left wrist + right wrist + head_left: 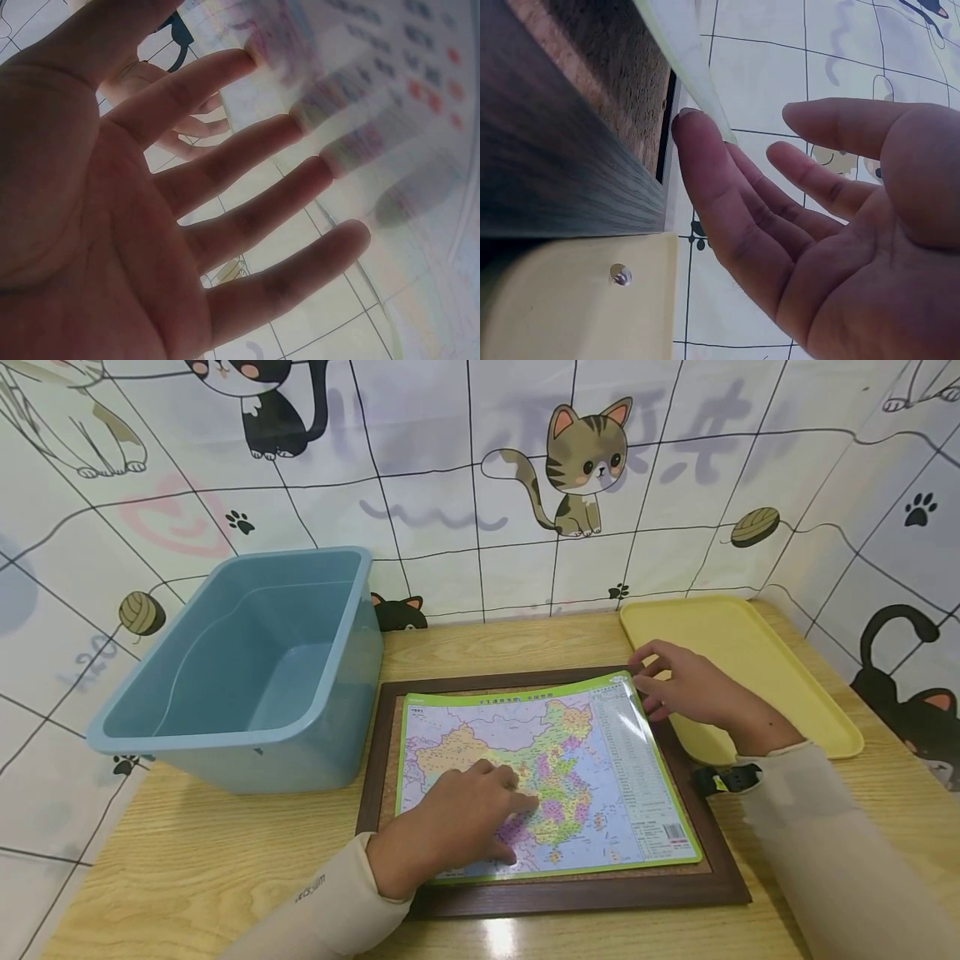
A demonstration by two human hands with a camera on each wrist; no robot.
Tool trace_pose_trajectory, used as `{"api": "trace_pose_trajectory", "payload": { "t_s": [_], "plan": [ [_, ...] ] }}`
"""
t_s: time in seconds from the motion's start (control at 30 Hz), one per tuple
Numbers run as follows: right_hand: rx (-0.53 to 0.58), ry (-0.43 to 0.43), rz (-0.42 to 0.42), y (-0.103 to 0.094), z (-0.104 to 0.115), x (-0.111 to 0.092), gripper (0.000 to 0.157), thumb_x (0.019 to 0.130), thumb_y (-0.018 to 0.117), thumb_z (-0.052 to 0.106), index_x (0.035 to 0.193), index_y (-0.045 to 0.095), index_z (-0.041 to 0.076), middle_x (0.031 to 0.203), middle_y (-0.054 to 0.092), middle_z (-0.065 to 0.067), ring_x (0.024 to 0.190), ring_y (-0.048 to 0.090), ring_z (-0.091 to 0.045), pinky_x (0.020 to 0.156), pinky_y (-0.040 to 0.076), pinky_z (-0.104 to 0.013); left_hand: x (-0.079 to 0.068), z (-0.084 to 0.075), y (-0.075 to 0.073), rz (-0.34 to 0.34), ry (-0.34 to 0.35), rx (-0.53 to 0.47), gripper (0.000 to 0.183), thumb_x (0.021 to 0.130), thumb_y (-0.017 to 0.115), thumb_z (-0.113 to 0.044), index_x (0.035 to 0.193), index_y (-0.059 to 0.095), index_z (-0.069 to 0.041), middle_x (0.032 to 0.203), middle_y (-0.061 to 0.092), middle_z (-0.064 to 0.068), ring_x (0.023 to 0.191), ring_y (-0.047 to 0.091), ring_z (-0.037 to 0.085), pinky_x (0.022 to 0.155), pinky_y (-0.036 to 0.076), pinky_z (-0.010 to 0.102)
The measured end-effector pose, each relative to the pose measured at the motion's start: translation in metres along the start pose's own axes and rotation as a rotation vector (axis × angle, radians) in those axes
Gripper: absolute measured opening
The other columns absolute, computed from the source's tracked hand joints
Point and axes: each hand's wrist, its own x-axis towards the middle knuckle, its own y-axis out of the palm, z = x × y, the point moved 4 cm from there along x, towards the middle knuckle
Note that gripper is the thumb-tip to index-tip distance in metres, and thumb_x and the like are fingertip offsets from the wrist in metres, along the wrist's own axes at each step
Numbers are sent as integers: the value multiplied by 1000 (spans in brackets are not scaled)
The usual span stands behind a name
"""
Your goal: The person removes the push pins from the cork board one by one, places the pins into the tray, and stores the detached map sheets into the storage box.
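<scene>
A white wall covering (427,510) with cartoon cats, paw prints and black grid lines rises along the far, left and right edges of the counter (195,860), which has a pale wood-grain top. A deep blue tub (255,768) stands near the counter's far left corner. To its right, a board (585,897) with a cork face and dark brown frame lies flat in the middle of the counter. A shallow yellow tray (720,647) lies near the counter's far right corner, just beside the board's right edge. On the board lies a glossy map (562,777) with a green border, set slightly askew within the frame; its far right corner is raised off the cork.

The left hand (450,822) reaches over the left-middle part of the map. Its grip is wide open, the fingers extended and spread, their tips against the glossy surface, holding nothing. The right hand (686,685) is at the map's far right corner. Its grip is partly open: the fingers are slightly bent and touch the raised corner, while the thumb stands apart, pinching nothing. A black wristband (727,779) sits at the right wrist, beside the cuff of a pale sleeve (832,843).
</scene>
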Motion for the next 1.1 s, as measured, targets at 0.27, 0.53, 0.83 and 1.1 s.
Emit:
{"api": "trace_pose_trajectory", "payload": {
  "t_s": [0.27, 0.53, 0.83, 1.1],
  "plan": [
    [33, -24, 4, 1, 3, 1, 51, 98, 58, 5, 144, 36, 2, 126, 53, -28, 83, 70, -25, 72, 62, -39, 0, 0, -1, 1, 1, -10, 61, 74, 82, -53, 130, 66, -35, 125, 65, -4, 118, 61, 20, 69, 57, 31],
    [60, -46, 23, 2, 3, 1, 63, 95, 63, 2, 149, 32, 4, 123, 50, -26, 92, 70, -31, 71, 62, -39, 0, 0, -1, 8, -3, -17, 62, 74, 82, -52, 131, 65, -36, 125, 64, -4, 118, 61, 20, 70, 57, 32],
    [43, -50, 58, 2, 0, 0, 68, 93, 64, 0, 152, 30, 10, 116, 51, -25, 94, 69, -32, 71, 61, -39, -1, 0, -1, 2, 1, -18, 61, 74, 82, -52, 131, 66, -35, 126, 64, -4, 117, 61, 20, 69, 57, 32],
    [20, -53, 100, 4, -3, -1, 63, 93, 63, 1, 148, 33, 7, 104, 52, -19, 82, 64, -26, 71, 60, -37, 0, 0, 0, 8, -2, -18, 62, 74, 82, -52, 131, 65, -35, 127, 64, -4, 118, 61, 20, 70, 57, 32]
  ]
}}
